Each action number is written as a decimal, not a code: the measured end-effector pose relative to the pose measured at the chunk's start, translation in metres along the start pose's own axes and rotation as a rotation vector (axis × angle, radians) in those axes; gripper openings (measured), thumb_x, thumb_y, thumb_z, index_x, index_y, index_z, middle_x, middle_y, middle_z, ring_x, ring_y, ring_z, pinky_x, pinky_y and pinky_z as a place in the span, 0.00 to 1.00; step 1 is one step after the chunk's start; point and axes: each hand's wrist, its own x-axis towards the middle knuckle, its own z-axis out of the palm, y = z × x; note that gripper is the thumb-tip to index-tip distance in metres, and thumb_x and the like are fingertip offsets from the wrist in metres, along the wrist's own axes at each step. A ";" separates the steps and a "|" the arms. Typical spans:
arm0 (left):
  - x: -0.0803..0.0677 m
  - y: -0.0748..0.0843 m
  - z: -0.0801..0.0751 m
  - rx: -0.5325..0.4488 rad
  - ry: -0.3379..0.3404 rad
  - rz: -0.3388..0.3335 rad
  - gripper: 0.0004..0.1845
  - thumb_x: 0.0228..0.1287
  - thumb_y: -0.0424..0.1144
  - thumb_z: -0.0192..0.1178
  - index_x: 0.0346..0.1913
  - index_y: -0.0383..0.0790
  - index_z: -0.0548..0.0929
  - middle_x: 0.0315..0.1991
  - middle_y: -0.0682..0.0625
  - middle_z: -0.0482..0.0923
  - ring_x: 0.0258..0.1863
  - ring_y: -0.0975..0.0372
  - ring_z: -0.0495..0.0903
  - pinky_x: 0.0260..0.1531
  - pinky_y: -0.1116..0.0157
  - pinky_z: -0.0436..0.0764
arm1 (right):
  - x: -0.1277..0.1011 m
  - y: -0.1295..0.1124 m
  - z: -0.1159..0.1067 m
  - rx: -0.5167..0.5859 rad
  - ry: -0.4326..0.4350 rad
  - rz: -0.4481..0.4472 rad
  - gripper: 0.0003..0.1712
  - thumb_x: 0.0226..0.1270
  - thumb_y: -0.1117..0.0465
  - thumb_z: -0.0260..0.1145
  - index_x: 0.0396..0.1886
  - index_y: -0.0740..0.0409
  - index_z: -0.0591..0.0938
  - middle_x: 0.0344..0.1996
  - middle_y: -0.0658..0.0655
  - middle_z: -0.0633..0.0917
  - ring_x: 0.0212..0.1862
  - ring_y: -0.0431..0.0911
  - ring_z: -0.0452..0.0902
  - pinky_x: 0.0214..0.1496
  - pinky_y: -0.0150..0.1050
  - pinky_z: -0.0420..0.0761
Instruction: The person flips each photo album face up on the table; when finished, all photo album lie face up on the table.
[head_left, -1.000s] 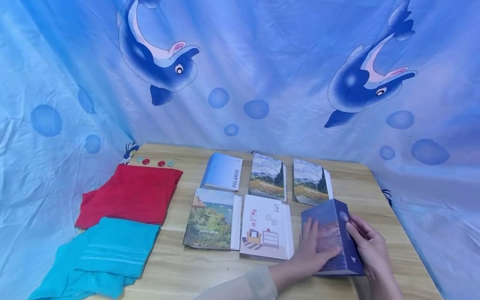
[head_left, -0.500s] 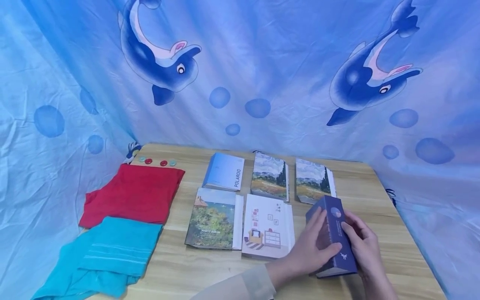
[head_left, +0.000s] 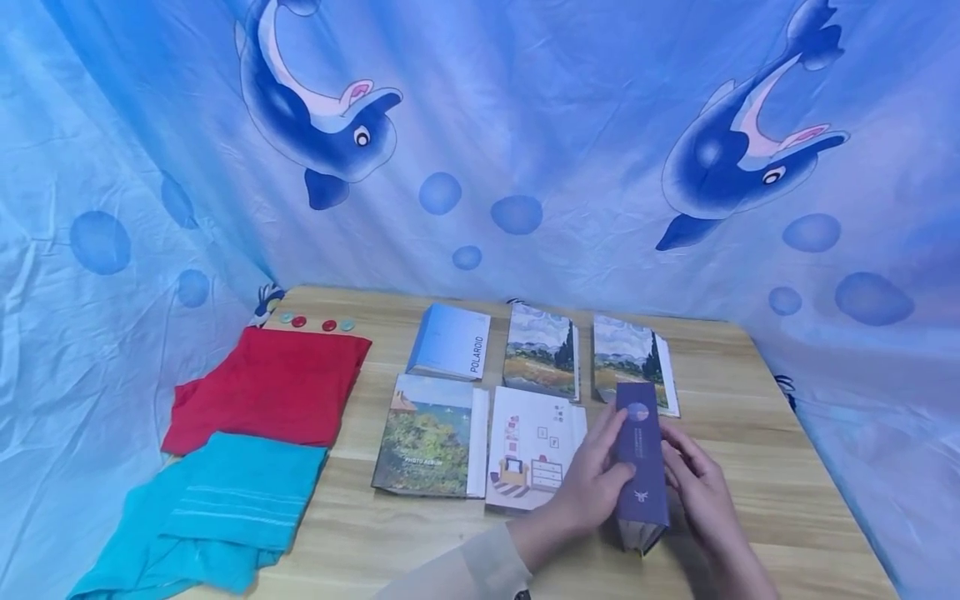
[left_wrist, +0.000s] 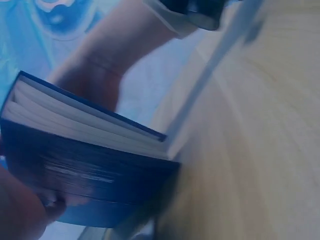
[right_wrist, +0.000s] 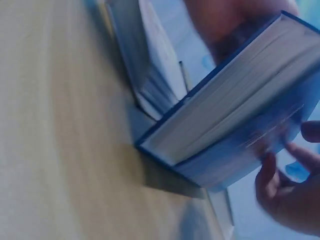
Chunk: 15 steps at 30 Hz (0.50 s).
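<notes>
A thick dark blue photo album (head_left: 642, 467) is held on its edge at the table's front right, spine facing up. On its left cover lies my left hand (head_left: 588, 483), the thumb near the spine. My right hand (head_left: 703, 492) holds the opposite cover, its fingers bent against it. In the left wrist view the album (left_wrist: 90, 172) shows its page edges and a cover touched by the left hand (left_wrist: 20, 210). The right wrist view has the album (right_wrist: 235, 95) tilted, fingertips of the right hand (right_wrist: 292, 197) on its cover. Both wrist views are blurred.
Left of the hands lie a white album with a room drawing (head_left: 528, 450) and a garden-cover album (head_left: 427, 442). Behind are a blue Polaroid album (head_left: 448, 342) and two landscape albums (head_left: 542, 350). Red cloth (head_left: 273, 387), turquoise cloth (head_left: 225, 500) and several buttons (head_left: 329, 325) lie at left.
The dark blue album has been turned up from showing its front cover to standing with its spine on top. Both hands have moved left with it, toward the white album.
</notes>
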 end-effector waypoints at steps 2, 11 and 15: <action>0.000 0.004 -0.005 0.048 0.029 -0.007 0.37 0.66 0.38 0.54 0.79 0.44 0.60 0.82 0.53 0.45 0.79 0.54 0.49 0.75 0.54 0.56 | 0.001 0.003 0.002 -0.129 -0.019 0.039 0.29 0.82 0.54 0.53 0.73 0.67 0.68 0.57 0.43 0.81 0.50 0.30 0.78 0.48 0.32 0.82; -0.001 -0.007 -0.005 0.125 -0.020 -0.120 0.44 0.73 0.59 0.50 0.82 0.43 0.48 0.83 0.49 0.36 0.80 0.53 0.42 0.76 0.47 0.51 | 0.006 0.019 -0.005 -0.400 -0.098 0.296 0.48 0.76 0.37 0.56 0.82 0.56 0.52 0.74 0.76 0.60 0.72 0.70 0.61 0.68 0.63 0.69; 0.002 -0.015 0.001 0.137 -0.048 -0.180 0.45 0.73 0.63 0.48 0.83 0.45 0.46 0.83 0.51 0.36 0.80 0.55 0.42 0.76 0.50 0.51 | 0.009 0.024 -0.018 -0.334 -0.058 0.344 0.51 0.73 0.37 0.61 0.83 0.52 0.50 0.76 0.73 0.58 0.73 0.67 0.60 0.65 0.52 0.73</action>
